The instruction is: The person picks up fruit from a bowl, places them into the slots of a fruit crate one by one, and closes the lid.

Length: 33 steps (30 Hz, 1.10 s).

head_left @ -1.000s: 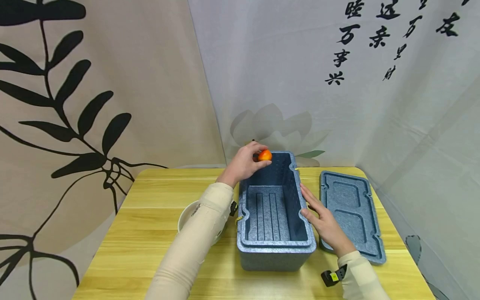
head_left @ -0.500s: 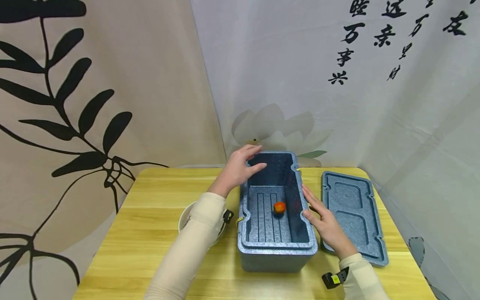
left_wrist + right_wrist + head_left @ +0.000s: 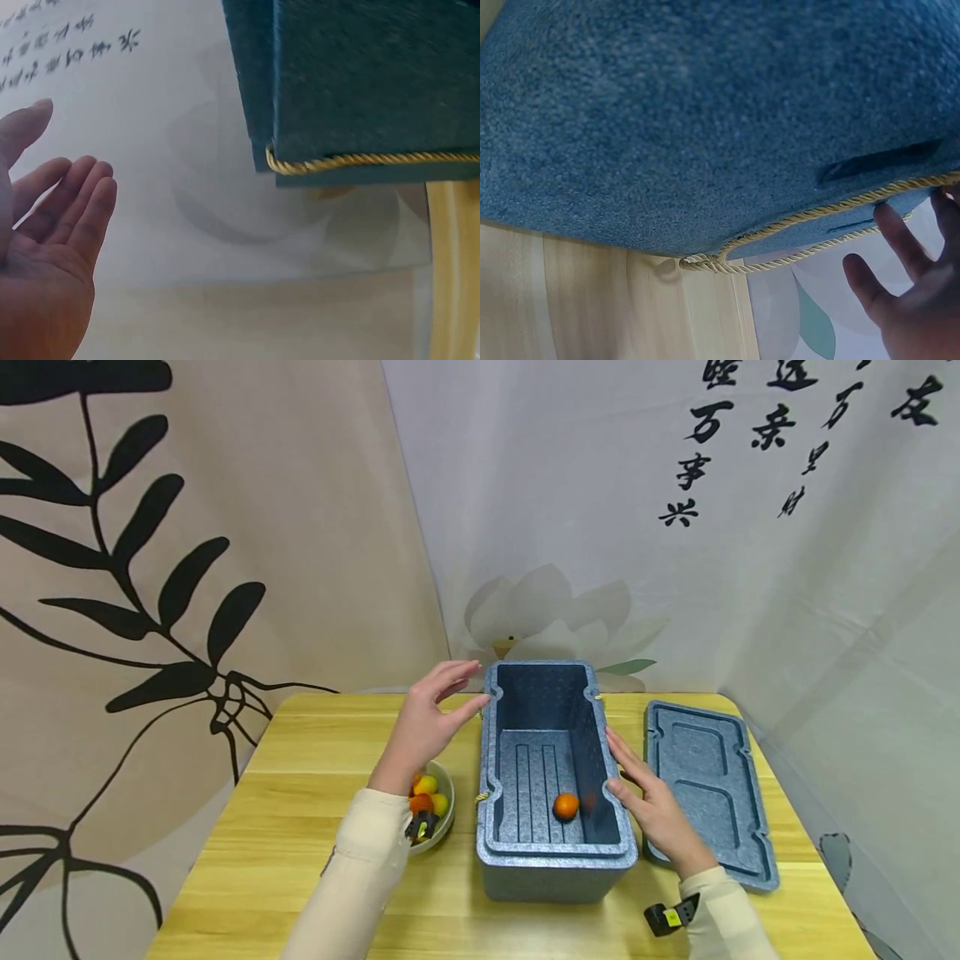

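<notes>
A blue-grey foam box [image 3: 557, 862] stands lidless on the table, and one round orange fruit [image 3: 566, 807] lies on its floor toward the near right. My left hand [image 3: 429, 718] is in the air just left of the box's far left rim, fingers spread and holding nothing. In the left wrist view the same hand [image 3: 56, 255] shows a bare palm beside the box wall with its gold rope [image 3: 375, 159]. My right hand [image 3: 651, 806] rests against the box's right side with straight fingers. The right wrist view shows these fingers [image 3: 900, 240] beside the rope handle [image 3: 817, 214].
Left of the box, partly behind my left wrist, stands a white bowl [image 3: 450, 820] with several orange and yellow fruits [image 3: 424, 786]. The box's lid [image 3: 708, 785] lies flat on the wooden table [image 3: 300, 827] at the right. A printed curtain [image 3: 540, 510] hangs behind the table.
My left hand let go of the orange fruit over the box, and it dropped inside and rolled nearer. The hand then moved left, out of the box, uncovering the bowl's fruits. My right hand stayed put.
</notes>
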Motion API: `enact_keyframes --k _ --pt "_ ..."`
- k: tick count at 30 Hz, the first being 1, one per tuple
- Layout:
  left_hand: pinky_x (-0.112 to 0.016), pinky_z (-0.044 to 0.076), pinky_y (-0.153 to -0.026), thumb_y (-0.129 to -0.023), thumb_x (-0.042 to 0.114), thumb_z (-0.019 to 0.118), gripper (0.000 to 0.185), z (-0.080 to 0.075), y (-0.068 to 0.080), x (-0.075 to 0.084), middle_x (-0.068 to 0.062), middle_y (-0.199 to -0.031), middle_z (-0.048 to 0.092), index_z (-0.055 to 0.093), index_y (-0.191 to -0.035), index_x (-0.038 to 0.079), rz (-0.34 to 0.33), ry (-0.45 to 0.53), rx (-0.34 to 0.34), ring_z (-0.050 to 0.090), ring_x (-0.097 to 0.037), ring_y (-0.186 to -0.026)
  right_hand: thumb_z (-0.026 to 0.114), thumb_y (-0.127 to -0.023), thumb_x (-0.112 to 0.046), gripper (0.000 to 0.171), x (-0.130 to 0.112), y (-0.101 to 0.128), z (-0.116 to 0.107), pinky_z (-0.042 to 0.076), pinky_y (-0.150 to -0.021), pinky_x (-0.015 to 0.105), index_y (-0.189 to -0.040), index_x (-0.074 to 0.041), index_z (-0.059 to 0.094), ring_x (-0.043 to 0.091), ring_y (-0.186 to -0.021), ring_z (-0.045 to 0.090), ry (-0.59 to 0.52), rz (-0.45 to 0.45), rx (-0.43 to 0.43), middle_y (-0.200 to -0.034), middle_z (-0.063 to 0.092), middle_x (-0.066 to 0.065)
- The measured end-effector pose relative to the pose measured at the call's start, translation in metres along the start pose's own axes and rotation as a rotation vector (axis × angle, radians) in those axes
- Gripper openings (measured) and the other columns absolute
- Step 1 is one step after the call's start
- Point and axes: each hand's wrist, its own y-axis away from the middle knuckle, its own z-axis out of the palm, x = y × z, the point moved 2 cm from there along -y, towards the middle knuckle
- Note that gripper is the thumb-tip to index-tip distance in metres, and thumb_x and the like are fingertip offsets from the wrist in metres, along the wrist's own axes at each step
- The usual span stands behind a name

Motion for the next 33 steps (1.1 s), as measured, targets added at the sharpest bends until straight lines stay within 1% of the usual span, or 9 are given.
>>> enact_keyframes --k 5,10,12,17,20,23,27,30,33 --pt "-0.039 0.046 -0.102 -0.087 0.001 0.073 0.042 -0.016 0.022 -0.001 -0.017 -0.125 0.059 0.062 -0.128 -0.001 -0.049 0.045 0.088 0.057 -0.025 -0.118 0.056 -0.1 -0.004 0.059 0.0 0.0 0.001 0.017 -0.11 0.016 -0.153 -0.018 0.036 0.019 -0.145 0.02 -0.002 0.015 0.007 -0.159 0.025 -0.002" --pt "-0.048 0.044 -0.102 -0.088 -0.007 0.07 0.039 -0.031 0.043 0.015 -0.023 -0.122 0.058 0.06 -0.125 -0.008 -0.092 0.049 0.141 0.055 -0.035 -0.118 0.056 -0.1 -0.005 0.058 0.0 0.0 0.001 0.017 -0.11 0.016 -0.153 -0.019 0.037 0.018 -0.145 0.02 0.002 0.025 0.015 -0.159 0.026 -0.005" --pt "-0.051 0.045 -0.1 -0.088 -0.008 0.069 0.037 -0.035 0.05 0.016 -0.023 -0.121 0.059 0.06 -0.124 -0.01 -0.108 0.052 0.162 0.055 -0.037 -0.117 0.056 -0.1 -0.005 0.058 0.001 0.0 0.001 0.017 -0.11 0.016 -0.153 -0.019 0.037 0.018 -0.145 0.02 0.002 0.028 0.018 -0.159 0.026 -0.005" --pt "-0.053 0.046 -0.098 -0.087 -0.009 0.069 0.036 -0.041 0.072 -0.002 -0.023 -0.119 0.059 0.06 -0.122 -0.011 -0.171 0.061 0.212 0.056 -0.04 -0.113 0.056 -0.1 -0.005 0.058 0.001 0.0 0.001 0.017 -0.11 0.015 -0.153 -0.019 0.036 0.017 -0.146 0.019 -0.002 0.02 0.013 -0.16 0.025 0.0" --pt "-0.053 0.046 -0.098 -0.088 -0.007 0.069 0.036 -0.04 0.083 -0.015 -0.025 -0.12 0.058 0.06 -0.122 -0.01 -0.219 0.071 0.224 0.055 -0.04 -0.113 0.055 -0.1 -0.002 0.058 0.001 0.001 0.0 0.017 -0.109 0.014 -0.153 -0.015 0.035 0.018 -0.146 0.019 -0.011 -0.006 0.011 -0.16 0.025 0.005" --pt "-0.054 0.045 -0.099 -0.088 -0.006 0.069 0.035 -0.037 0.092 -0.024 -0.028 -0.121 0.057 0.06 -0.122 -0.01 -0.247 0.076 0.228 0.055 -0.041 -0.114 0.055 -0.099 0.001 0.059 0.0 0.002 0.0 0.022 -0.108 0.014 -0.153 -0.012 0.035 0.019 -0.145 0.02 -0.01 -0.036 0.013 -0.159 0.025 0.009" --pt "-0.054 0.045 -0.098 -0.087 -0.008 0.069 0.033 -0.036 0.102 -0.034 -0.029 -0.119 0.058 0.061 -0.119 -0.012 -0.27 0.08 0.247 0.055 -0.042 -0.113 0.055 -0.099 0.0 0.059 0.0 0.001 0.0 0.027 -0.105 0.013 -0.153 -0.013 0.035 0.019 -0.145 0.02 0.0 -0.047 0.008 -0.159 0.025 0.007" --pt "-0.056 0.044 -0.097 -0.087 -0.009 0.069 0.032 -0.035 0.108 -0.041 -0.028 -0.117 0.059 0.061 -0.118 -0.013 -0.293 0.091 0.255 0.055 -0.043 -0.112 0.055 -0.099 -0.001 0.059 0.001 0.0 0.0 0.026 -0.106 0.013 -0.153 -0.013 0.035 0.018 -0.145 0.02 0.003 -0.036 0.001 -0.16 0.025 0.004" --pt "-0.051 0.047 -0.097 -0.087 -0.009 0.069 0.033 -0.034 0.114 -0.051 -0.026 -0.117 0.059 0.061 -0.118 -0.012 -0.353 0.102 0.25 0.056 -0.042 -0.11 0.054 -0.099 0.0 0.059 0.003 -0.001 0.0 0.026 -0.105 0.013 -0.153 -0.013 0.035 0.017 -0.145 0.019 0.0 -0.03 0.0 -0.16 0.024 0.002"
